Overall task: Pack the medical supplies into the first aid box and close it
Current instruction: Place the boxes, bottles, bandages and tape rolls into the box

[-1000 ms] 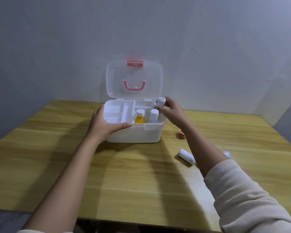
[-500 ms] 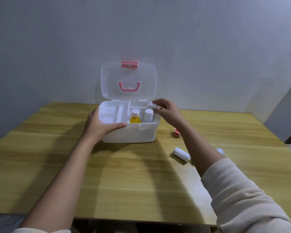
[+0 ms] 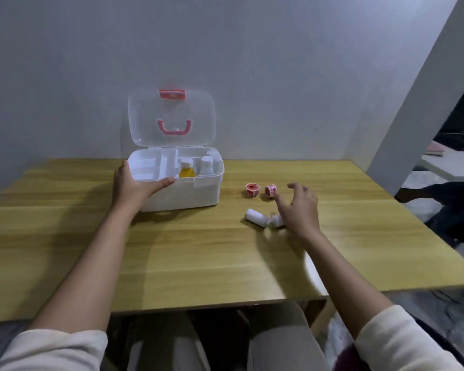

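From our head view, the box (image 3: 182, 192) sits on the counter (image 3: 198, 258) at about eleven o'clock from centre, lid (image 3: 172, 117) standing open against the wall, with a yellow bottle (image 3: 187, 170) and a white bottle (image 3: 206, 167) upright in its right compartment. Our left hand (image 3: 134, 186) wraps the box's near-left corner, thumb along the front rim, steadying it. Our right hand (image 3: 300, 207) hovers spread and empty at about three o'clock from the box, fingers loosely curled over the loose supplies. Two tape rolls (image 3: 253, 189) (image 3: 270, 190) lie just beyond its fingertips; a gauze roll (image 3: 255, 218) lies at the hand's nine o'clock, touching a small white item (image 3: 277, 220) that is too blurred to name. We judge all of these light and easy to pinch: the gauze soft and squashable, best taken around its middle; the tapes stiff rings, apt to roll, best gripped across their flat faces. The box's thin plastic likely slides easily, hence the bracing hand. Nothing blocks the path to the box, though the bottles crowd the right compartment, so the empty left trays look the better target.
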The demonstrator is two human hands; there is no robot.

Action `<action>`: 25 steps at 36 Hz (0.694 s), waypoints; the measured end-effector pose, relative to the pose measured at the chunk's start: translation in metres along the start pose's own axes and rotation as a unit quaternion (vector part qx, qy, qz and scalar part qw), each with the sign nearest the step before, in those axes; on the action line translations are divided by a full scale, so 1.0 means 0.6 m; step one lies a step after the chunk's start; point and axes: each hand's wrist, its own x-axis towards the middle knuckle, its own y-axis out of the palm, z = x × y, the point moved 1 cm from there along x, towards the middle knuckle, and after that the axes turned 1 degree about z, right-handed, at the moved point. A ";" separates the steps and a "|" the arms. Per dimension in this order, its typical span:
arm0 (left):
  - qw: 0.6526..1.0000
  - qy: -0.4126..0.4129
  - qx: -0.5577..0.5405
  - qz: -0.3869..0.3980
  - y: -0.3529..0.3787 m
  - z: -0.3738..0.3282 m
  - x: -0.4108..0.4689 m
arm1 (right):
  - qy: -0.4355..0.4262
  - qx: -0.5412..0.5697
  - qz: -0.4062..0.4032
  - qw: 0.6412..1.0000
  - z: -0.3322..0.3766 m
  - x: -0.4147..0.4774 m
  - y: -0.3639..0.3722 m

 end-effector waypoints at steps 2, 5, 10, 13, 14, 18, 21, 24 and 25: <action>1.000 -0.007 0.000 0.003 -0.001 -0.001 -0.002 | 0.041 -0.061 0.031 0.997 -0.006 -0.025 0.008; 1.000 -0.007 -0.006 0.005 -0.003 -0.003 -0.005 | 0.066 -0.092 0.088 0.990 -0.004 -0.051 0.022; 1.000 -0.006 -0.003 -0.001 0.000 -0.008 -0.013 | 0.016 -0.051 0.117 0.992 0.011 -0.071 0.046; 1.000 -0.003 0.003 -0.003 0.001 -0.010 -0.017 | -0.029 -0.020 0.150 0.988 0.019 -0.074 0.058; 1.000 -0.004 0.004 -0.003 0.001 -0.010 -0.018 | -0.047 -0.010 0.163 0.985 0.022 -0.072 0.060; 1.000 -0.002 0.001 -0.001 0.000 -0.011 -0.019 | -0.111 0.001 0.236 0.965 0.035 -0.063 0.067; 1.000 -0.002 -0.001 -0.005 0.001 -0.010 -0.020 | -0.153 -0.020 0.268 0.951 0.044 -0.060 0.074; 1.000 0.001 -0.004 -0.010 0.004 -0.011 -0.022 | -0.162 -0.053 0.270 0.948 0.050 -0.061 0.078; 1.000 0.001 -0.005 -0.012 0.005 -0.012 -0.023 | -0.156 -0.064 0.266 0.949 0.052 -0.061 0.080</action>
